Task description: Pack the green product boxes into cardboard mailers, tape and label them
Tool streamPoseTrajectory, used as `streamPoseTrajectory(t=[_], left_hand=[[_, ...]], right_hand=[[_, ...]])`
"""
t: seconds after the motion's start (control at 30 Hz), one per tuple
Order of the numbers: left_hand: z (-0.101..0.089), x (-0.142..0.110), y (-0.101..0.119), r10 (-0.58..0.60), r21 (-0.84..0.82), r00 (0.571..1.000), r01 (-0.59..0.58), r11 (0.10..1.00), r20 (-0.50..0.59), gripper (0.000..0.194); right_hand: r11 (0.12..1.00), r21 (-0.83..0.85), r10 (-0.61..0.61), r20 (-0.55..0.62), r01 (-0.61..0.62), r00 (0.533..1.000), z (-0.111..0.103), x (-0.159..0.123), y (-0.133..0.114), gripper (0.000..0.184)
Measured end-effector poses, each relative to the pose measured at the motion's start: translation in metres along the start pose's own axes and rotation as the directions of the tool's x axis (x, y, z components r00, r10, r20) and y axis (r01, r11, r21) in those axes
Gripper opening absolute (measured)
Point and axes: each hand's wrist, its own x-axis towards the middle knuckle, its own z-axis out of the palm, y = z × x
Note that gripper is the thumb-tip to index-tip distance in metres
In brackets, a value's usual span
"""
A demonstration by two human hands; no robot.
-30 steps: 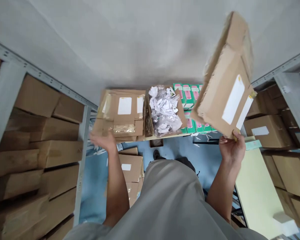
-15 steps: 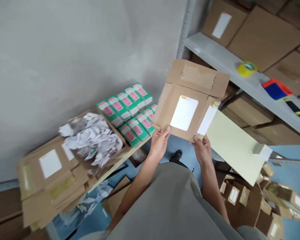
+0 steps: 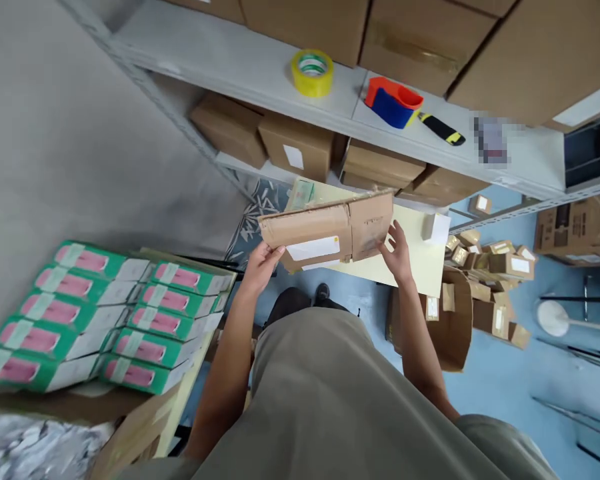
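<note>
A flattened cardboard box (image 3: 307, 225) with white labels is tilted in front of my body, above a pale tabletop. My left hand (image 3: 263, 263) pinches its lower left edge, thumb on the near face. At the right end of the cardboard is my right hand (image 3: 395, 250), its fingers apart and the thumb at the cardboard's edge. Whether that thumb presses on it I cannot tell. Green and pink boxes (image 3: 145, 317) stand in rows to the left of my left hand.
A grey shelf (image 3: 260, 57) ahead holds a yellow tape roll (image 3: 313, 75), a red and blue tape dispenser (image 3: 394, 103), a cutter knife (image 3: 441, 129) and cartons. The pale table (image 3: 420, 260) bears a white block (image 3: 436, 229). Small cartons fill a large open box (image 3: 455, 327) at right.
My view has swung right towards the shelf. The flattened box has turned and tipped nearly edge-on. My right hand has shifted to its right end, and its fingers have spread.
</note>
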Motion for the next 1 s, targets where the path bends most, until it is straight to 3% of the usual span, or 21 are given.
streamPoseTrajectory(t=[0.1, 0.17, 0.3, 0.43, 0.6, 0.7, 0.83, 0.9, 1.0], left_hand=[[0.019, 0.041, -0.015, -0.009, 0.203, 0.977, -0.035, 0.979, 0.212, 0.061], [0.034, 0.068, -0.025, -0.030, 0.313, 0.952, -0.070, 0.947, 0.304, 0.063], [0.065, 0.118, -0.050, -0.089, 0.399, 0.913, -0.085, 0.913, 0.399, 0.076], [0.088, 0.151, -0.074, -0.168, 0.362, 0.855, -0.024, 0.932, 0.490, 0.096], [0.098, 0.161, -0.082, -0.199, 0.364, 0.784, -0.037, 0.931, 0.589, 0.093], [0.093, 0.160, -0.073, -0.165, 0.391, 0.765, -0.121, 0.912, 0.623, 0.080], [0.083, 0.160, -0.059, -0.157, 0.453, 0.693, -0.267, 0.850, 0.703, 0.066], [0.080, 0.158, -0.054, -0.154, 0.483, 0.687, -0.316, 0.817, 0.710, 0.063], [0.079, 0.154, -0.046, -0.160, 0.528, 0.710, -0.333, 0.781, 0.685, 0.056]], right_hand=[[0.998, 0.044, 0.039, 0.030, -0.040, 0.999, -0.006, 0.018, 0.039, 0.051], [0.994, 0.037, 0.104, -0.029, -0.103, 0.994, -0.004, 0.020, 0.062, 0.045], [0.978, 0.041, 0.209, -0.151, -0.205, 0.966, 0.005, 0.010, 0.092, 0.053], [0.974, 0.050, 0.226, -0.100, -0.222, 0.969, 0.017, -0.002, 0.098, 0.076], [0.966, 0.058, 0.259, -0.111, -0.254, 0.960, 0.031, -0.009, 0.082, 0.078], [0.949, 0.081, 0.313, -0.152, -0.303, 0.938, 0.035, -0.015, 0.069, 0.075], [0.901, 0.185, 0.419, -0.143, -0.392, 0.896, 0.037, -0.020, 0.054, 0.071], [0.880, 0.222, 0.454, -0.128, -0.421, 0.882, 0.036, -0.018, 0.049, 0.072], [0.862, 0.243, 0.476, -0.084, -0.445, 0.876, 0.027, -0.008, 0.043, 0.076]])
